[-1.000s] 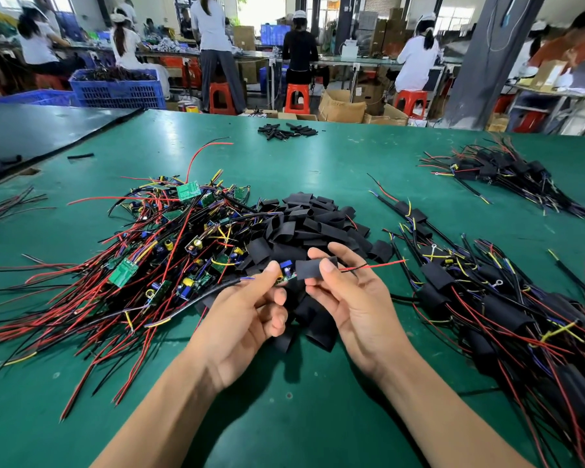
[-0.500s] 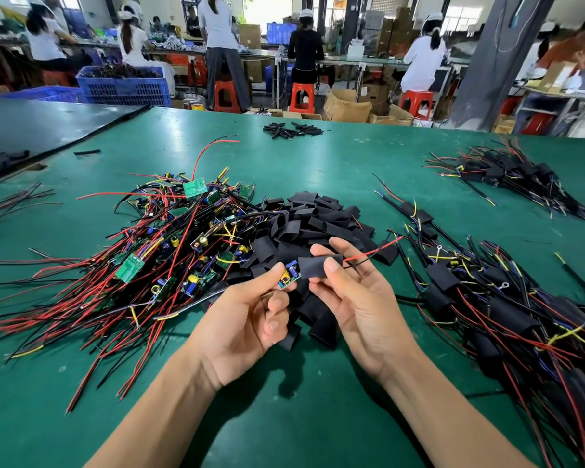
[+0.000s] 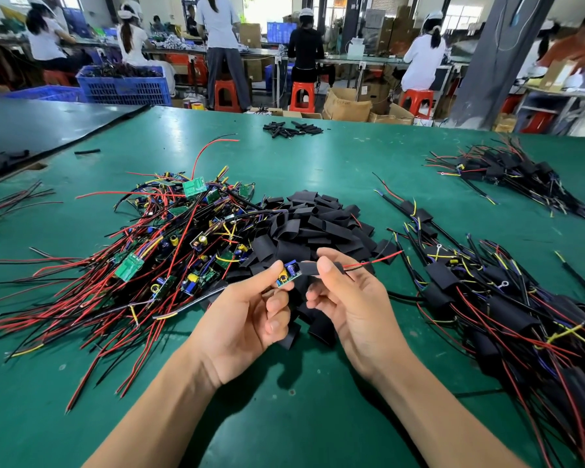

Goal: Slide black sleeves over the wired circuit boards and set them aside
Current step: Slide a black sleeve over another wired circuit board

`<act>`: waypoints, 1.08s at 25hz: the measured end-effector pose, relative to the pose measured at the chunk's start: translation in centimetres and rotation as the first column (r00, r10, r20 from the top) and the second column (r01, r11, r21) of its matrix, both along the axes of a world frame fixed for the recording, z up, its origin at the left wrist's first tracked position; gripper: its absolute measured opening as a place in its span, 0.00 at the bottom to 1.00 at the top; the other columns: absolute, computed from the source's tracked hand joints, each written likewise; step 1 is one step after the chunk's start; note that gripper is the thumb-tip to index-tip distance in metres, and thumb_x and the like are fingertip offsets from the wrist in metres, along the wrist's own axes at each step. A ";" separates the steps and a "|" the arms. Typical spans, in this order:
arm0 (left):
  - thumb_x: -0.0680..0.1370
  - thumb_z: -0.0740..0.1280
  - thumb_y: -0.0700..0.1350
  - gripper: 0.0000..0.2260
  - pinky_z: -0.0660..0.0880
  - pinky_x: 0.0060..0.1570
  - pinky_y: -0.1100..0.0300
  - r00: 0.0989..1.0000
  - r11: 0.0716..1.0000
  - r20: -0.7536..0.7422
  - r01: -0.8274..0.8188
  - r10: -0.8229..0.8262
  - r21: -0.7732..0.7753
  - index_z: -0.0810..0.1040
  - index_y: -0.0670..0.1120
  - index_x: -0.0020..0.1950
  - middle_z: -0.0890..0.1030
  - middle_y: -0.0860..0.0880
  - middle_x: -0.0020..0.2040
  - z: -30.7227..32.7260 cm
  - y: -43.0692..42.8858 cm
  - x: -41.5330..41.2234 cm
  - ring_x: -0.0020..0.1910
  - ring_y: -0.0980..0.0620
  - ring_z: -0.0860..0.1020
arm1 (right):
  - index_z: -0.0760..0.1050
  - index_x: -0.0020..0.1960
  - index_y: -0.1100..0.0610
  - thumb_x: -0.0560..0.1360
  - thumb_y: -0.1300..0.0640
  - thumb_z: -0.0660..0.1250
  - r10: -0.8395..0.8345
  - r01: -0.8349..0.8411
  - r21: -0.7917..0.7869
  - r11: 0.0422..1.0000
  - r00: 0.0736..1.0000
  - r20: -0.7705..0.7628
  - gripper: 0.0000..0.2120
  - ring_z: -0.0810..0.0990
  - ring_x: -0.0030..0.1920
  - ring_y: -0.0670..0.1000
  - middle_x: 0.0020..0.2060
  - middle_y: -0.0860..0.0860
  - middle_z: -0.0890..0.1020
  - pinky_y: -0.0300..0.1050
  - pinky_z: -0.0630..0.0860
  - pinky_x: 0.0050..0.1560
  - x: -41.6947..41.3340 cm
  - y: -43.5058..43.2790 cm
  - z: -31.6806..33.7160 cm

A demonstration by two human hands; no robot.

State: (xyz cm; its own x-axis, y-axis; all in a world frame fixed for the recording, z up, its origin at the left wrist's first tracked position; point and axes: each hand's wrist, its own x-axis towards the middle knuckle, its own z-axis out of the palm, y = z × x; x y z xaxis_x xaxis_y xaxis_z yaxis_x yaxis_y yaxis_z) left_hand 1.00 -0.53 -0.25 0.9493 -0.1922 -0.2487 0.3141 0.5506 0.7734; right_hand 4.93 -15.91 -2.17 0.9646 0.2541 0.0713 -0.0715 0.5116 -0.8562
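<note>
over the table [image 3: 352, 157], right hand [image 3: 358, 309] pinching sleeve [image 3: 308, 267]

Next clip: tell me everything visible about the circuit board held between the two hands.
The circuit board is small, carrying a blue block and a yellow part on its exposed end. The left hand pinches that end between thumb and forefinger, above the green table. Its other end is inside a black sleeve pinched by the right hand, so it is partly covered. A red wire leaves the sleeve's far end, toward the right.
</note>
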 end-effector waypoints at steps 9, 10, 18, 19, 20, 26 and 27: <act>0.75 0.72 0.49 0.06 0.71 0.26 0.65 0.987 0.975 0.049 -0.161 0.155 0.152 0.78 0.49 0.41 0.75 0.50 0.34 -0.6 -0.3 0.3 0.26 0.54 0.72 | 0.80 0.53 0.58 0.73 0.35 0.66 -0.025 0.040 -0.405 0.913 0.999 0.042 0.26 0.66 0.27 0.46 0.34 0.47 0.75 0.36 0.63 0.28 0.0 -0.1 -0.2; 0.74 0.72 0.49 0.05 0.73 0.27 0.65 0.987 0.976 0.047 -0.161 0.156 0.147 0.79 0.49 0.41 0.76 0.50 0.34 -0.6 -0.2 0.3 0.26 0.54 0.73 | 0.79 0.54 0.59 0.73 0.36 0.68 -0.019 0.031 -0.393 0.919 0.999 0.035 0.26 0.66 0.26 0.46 0.33 0.47 0.74 0.35 0.62 0.27 0.1 -0.2 -0.2; 0.69 0.74 0.44 0.04 0.77 0.29 0.66 0.987 0.983 0.086 -0.143 0.133 0.119 0.87 0.49 0.42 0.81 0.49 0.37 -0.3 -0.2 0.1 0.28 0.55 0.78 | 0.82 0.49 0.59 0.66 0.57 0.78 0.125 -0.126 -0.029 0.992 0.992 -0.035 0.14 0.76 0.33 0.49 0.41 0.56 0.84 0.39 0.76 0.36 0.1 -0.7 0.2; 0.68 0.75 0.45 0.05 0.77 0.29 0.66 0.988 0.984 0.081 -0.143 0.134 0.110 0.87 0.49 0.42 0.81 0.50 0.37 -0.2 -0.1 0.1 0.28 0.55 0.78 | 0.82 0.49 0.59 0.66 0.56 0.79 0.140 -0.141 -0.014 0.990 0.989 -0.039 0.14 0.77 0.33 0.50 0.41 0.57 0.85 0.40 0.77 0.37 0.1 -0.7 0.2; 0.67 0.75 0.46 0.05 0.77 0.30 0.66 0.988 0.984 0.074 -0.143 0.135 0.104 0.87 0.49 0.42 0.81 0.50 0.37 -0.1 -0.1 0.1 0.28 0.55 0.78 | 0.81 0.51 0.59 0.65 0.55 0.78 0.151 -0.151 0.001 0.989 0.988 -0.039 0.17 0.78 0.34 0.50 0.42 0.58 0.85 0.41 0.78 0.38 0.0 -0.7 0.4; 0.68 0.74 0.45 0.05 0.77 0.31 0.65 0.992 0.989 0.066 -0.114 0.108 0.090 0.87 0.49 0.42 0.81 0.50 0.37 0.0 0.1 0.0 0.29 0.55 0.78 | 0.80 0.55 0.58 0.67 0.57 0.78 0.148 -0.149 -0.029 0.988 0.989 -0.012 0.18 0.81 0.35 0.52 0.42 0.58 0.85 0.42 0.79 0.40 0.1 -1.1 0.5; 0.68 0.75 0.45 0.05 0.77 0.31 0.66 0.992 0.990 0.072 -0.112 0.106 0.090 0.87 0.49 0.42 0.81 0.50 0.37 0.1 0.1 0.0 0.29 0.55 0.78 | 0.79 0.57 0.59 0.67 0.58 0.78 0.145 -0.146 -0.032 0.989 0.989 -0.019 0.20 0.80 0.35 0.51 0.42 0.57 0.84 0.42 0.79 0.41 0.1 -1.1 0.5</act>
State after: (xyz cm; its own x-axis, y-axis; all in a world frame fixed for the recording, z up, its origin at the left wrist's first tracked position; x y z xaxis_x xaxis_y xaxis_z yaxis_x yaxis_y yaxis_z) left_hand 1.02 -0.43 -0.18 0.9785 -0.0654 -0.1958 0.2018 0.5027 0.8406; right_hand 5.06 -17.02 -1.66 0.9181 0.3938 0.0447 -0.1574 0.4658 -0.8708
